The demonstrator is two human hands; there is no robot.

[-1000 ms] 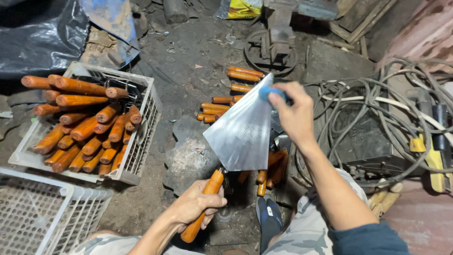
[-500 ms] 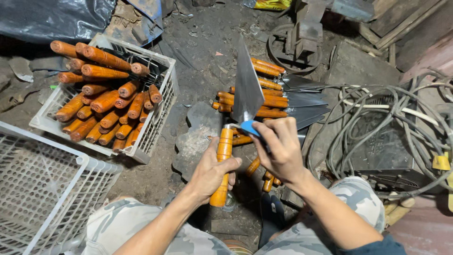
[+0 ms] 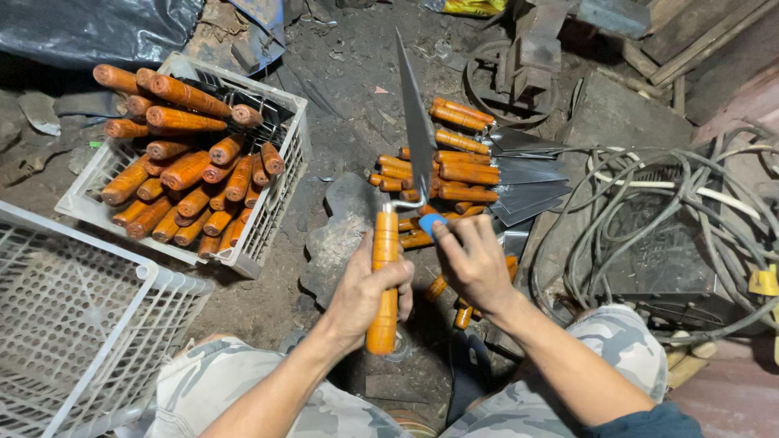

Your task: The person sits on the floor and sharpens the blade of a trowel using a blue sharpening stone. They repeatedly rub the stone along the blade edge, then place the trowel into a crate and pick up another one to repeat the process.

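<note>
One head cam, worn by the person, looks steeply down & slightly fwd at close range over the white crate (image 3: pixel 280 174), which sits upper left of frame, w/ knees at the bottom edge.

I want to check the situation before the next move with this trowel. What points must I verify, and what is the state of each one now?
1. Left hand grips the orange handle of the trowel firmly: ok.
2. Right hand holds a small blue piece at the blade's base: ok.
3. Blade points away from the body, edge-on to the camera: ok.
4. Right fingers clear of the blade edge: cannot tell.
5. Pile of finished trowels lies within easy reach ahead: ok.
6. White crate of spare handles stands steady on the ground: ok.
</note>
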